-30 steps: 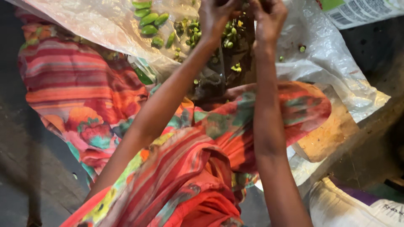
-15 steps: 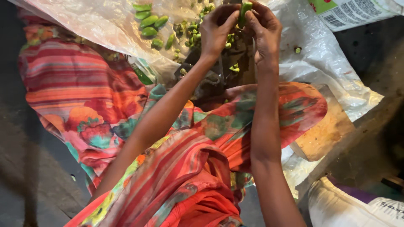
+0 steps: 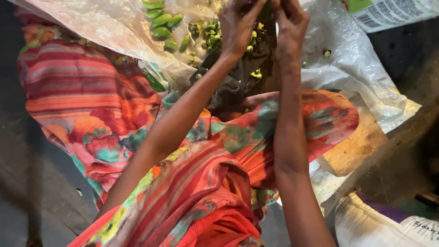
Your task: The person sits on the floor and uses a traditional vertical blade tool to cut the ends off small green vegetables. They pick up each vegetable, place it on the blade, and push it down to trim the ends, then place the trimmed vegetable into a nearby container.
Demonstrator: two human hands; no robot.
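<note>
Dim ground at the edges, with a clear plastic sheet (image 3: 114,23) spread ahead of the person's lap of bright striped cloth (image 3: 82,96). Both hands meet at the top edge of the view: the left hand (image 3: 238,27) and right hand (image 3: 290,23) have their fingertips pinched together on something small and green, mostly cut off by the frame, so I cannot tell its long axis. Loose green pods (image 3: 162,20) lie on the sheet to the left of the left hand, nearer that arm; small green bits (image 3: 208,32) lie just beside it
</note>
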